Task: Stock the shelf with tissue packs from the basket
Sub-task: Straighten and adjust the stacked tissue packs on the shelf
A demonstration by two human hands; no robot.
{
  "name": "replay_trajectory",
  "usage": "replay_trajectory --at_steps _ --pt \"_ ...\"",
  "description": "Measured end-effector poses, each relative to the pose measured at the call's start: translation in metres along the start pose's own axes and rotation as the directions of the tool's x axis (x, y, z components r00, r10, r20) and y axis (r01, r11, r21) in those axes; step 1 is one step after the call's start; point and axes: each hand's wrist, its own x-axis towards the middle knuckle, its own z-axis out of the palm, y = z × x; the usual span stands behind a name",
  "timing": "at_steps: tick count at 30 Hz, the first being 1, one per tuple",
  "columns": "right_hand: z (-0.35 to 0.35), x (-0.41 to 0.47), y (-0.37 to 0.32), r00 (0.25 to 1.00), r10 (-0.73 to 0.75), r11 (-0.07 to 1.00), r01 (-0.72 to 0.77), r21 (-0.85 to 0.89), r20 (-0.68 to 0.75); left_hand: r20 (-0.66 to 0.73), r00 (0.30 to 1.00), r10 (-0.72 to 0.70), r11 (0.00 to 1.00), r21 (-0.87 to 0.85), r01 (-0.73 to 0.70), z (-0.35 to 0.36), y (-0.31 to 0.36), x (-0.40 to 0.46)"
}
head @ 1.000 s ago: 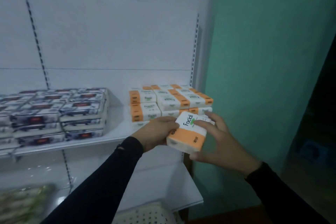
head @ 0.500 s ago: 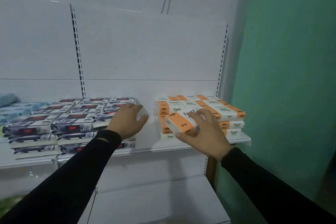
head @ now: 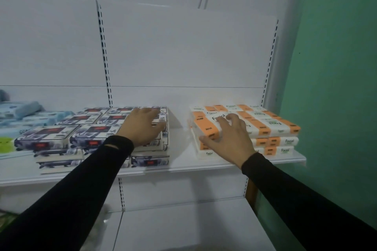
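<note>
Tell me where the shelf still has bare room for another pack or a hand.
Bare shelf shows in the strip between the dark patterned packs and the orange Facial stack. The left side is crowded with patterned and blue packs. The lower shelf looks bare.

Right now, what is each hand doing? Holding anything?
Left hand: open, fingers spread flat on the purple-patterned pack stack, holding nothing.
Right hand: fingers curled over the orange Facial tissue pack, holding it on the orange stack.
</note>
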Motion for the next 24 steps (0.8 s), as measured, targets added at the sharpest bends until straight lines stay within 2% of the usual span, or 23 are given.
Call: replay_trajectory --at_steps 3,6,8,10,12,14,21,24 --pt "0.007 0.008 -0.005 1.0 0.004 0.997 -0.005 -0.076 -0.013 0.148 0.989 -0.013 0.993 0.119 -0.005 0.013 -0.005 -0.005" --pt "0.016 0.013 -0.007 1.0 0.026 0.972 -0.023 -0.232 0.007 0.184 0.983 -0.021 0.987 0.159 -0.009 0.023 -0.008 -0.008" --pt "0.021 0.014 -0.006 1.0 0.028 0.961 -0.025 -0.276 0.006 0.181 0.983 -0.02 0.989 0.15 -0.008 0.025 -0.011 -0.006" --pt "0.024 0.013 -0.005 1.0 -0.025 0.971 0.021 -0.238 -0.013 0.176 0.984 -0.015 0.989 0.145 -0.011 0.026 -0.013 -0.002" --pt "0.028 0.009 -0.003 0.991 -0.136 0.977 0.131 -0.17 -0.018 0.182 0.983 -0.022 0.989 0.148 -0.005 0.029 -0.014 0.001" --pt "0.034 0.007 -0.001 0.982 -0.188 0.973 0.189 -0.134 0.017 0.177 0.984 -0.015 0.988 0.154 -0.012 0.031 -0.014 0.003" --pt "0.026 0.016 0.01 0.969 -0.173 0.979 0.189 -0.079 0.177 0.169 0.986 0.006 0.989 0.144 -0.031 0.031 -0.016 0.006" --pt "0.021 0.018 0.01 0.961 -0.198 0.976 0.212 -0.052 0.19 0.084 0.996 0.029 0.995 0.089 -0.037 0.025 -0.013 0.002"
